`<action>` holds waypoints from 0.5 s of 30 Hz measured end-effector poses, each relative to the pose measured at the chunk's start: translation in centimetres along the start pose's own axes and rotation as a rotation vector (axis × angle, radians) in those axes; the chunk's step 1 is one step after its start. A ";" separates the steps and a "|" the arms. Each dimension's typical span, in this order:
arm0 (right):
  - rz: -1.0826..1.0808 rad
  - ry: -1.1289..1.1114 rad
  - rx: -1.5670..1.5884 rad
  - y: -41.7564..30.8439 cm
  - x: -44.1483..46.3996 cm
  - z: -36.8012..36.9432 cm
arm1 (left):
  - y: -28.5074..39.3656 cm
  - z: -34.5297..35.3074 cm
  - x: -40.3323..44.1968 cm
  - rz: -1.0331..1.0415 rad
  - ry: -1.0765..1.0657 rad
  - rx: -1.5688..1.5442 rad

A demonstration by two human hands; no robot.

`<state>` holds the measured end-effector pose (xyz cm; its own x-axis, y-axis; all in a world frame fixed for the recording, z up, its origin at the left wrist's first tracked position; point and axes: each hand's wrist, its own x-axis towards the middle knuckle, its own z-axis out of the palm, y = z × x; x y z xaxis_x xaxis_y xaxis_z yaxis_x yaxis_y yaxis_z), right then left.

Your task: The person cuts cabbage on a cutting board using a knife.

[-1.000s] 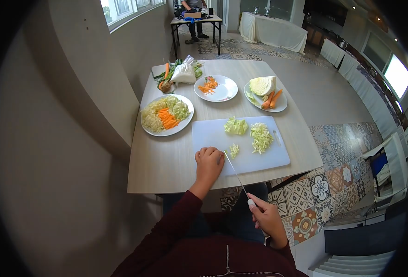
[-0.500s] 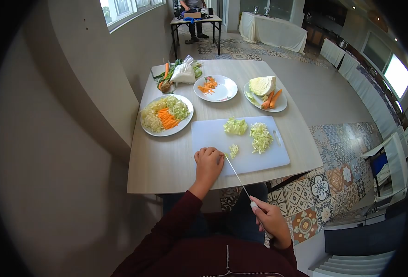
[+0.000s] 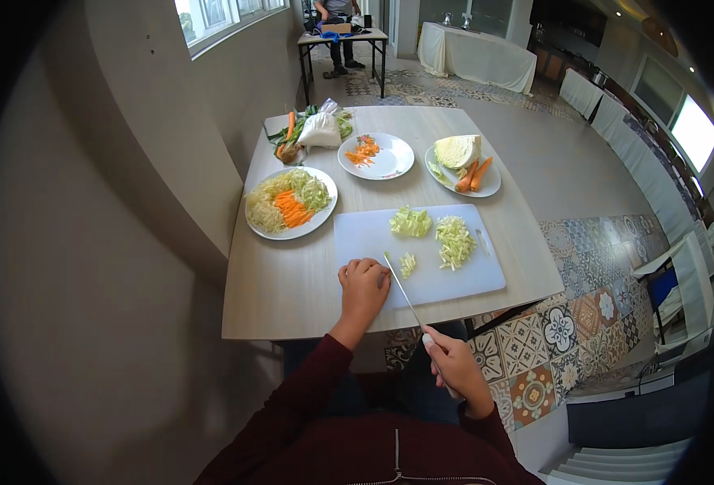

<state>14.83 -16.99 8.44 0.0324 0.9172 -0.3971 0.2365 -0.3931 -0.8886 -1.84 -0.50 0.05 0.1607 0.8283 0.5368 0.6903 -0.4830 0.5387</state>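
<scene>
My right hand (image 3: 459, 365) grips the white handle of a knife (image 3: 406, 293). The thin blade slants up and left across the cutting board (image 3: 365, 230), its tip just beyond my left fingers. A small pale-green bit shows at the tip. My left hand (image 3: 364, 287) is closed, its fingers curled down on the board's left part beside the blade; whatever lies under them is hidden. Right of the blade is a small group of cut cabbage strips (image 3: 408, 265). Farther back on the board are a stack of cabbage pieces (image 3: 410, 221) and a larger chopped cabbage pile (image 3: 455, 242).
One plate (image 3: 268, 233) bears shredded vegetables and carrot strips; another plate (image 3: 397, 166) has carrot bits. A third plate (image 3: 494, 182) holds a cabbage chunk and carrots. A white bag (image 3: 320, 129) lies among vegetables at the back left. A person (image 3: 341, 24) stands behind a far table.
My right hand and the knife have moved left and up, the blade tip sliding farther forward past my left fingers. My left hand stays in nearly the same place.
</scene>
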 end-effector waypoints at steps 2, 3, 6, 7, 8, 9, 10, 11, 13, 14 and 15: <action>-0.012 0.005 -0.015 0.0 0.0 0.1 | 0.0 0.0 0.0 0.000 -0.010 -0.004; -0.016 0.008 -0.024 0.0 -0.1 0.1 | 0.0 0.0 0.0 0.000 -0.008 -0.003; -0.012 0.022 -0.067 0.1 -1.0 0.1 | 0.0 0.0 0.0 -0.002 -0.003 0.001; -0.009 0.026 -0.085 0.2 -1.4 0.0 | 0.1 0.0 0.0 -0.002 -0.002 0.002; -0.006 0.024 -0.084 0.3 -1.7 -0.1 | 0.1 0.0 0.0 -0.003 -0.003 0.002; -0.003 0.023 -0.082 0.4 -2.1 -0.3 | 0.1 0.1 0.0 -0.004 -0.002 0.006; -0.001 0.022 -0.082 0.5 -2.4 -0.4 | 0.1 0.1 0.0 -0.005 0.000 0.011; 0.003 0.021 -0.078 0.6 -2.6 -0.5 | 0.1 0.1 0.0 -0.006 0.003 0.015; 0.010 0.016 -0.071 0.6 -3.0 -0.7 | 0.1 0.0 0.0 -0.009 0.001 0.006; 0.019 0.014 -0.061 0.5 -3.2 -0.8 | 0.1 0.0 0.0 -0.010 0.000 0.002; 0.027 0.011 -0.051 0.3 -3.4 -0.8 | 0.1 0.0 0.0 -0.008 0.003 0.003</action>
<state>15.60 -20.22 9.74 0.0501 0.9069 -0.4184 0.2843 -0.4146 -0.8645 -1.74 -0.54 0.12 0.1534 0.8313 0.5342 0.6940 -0.4755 0.5406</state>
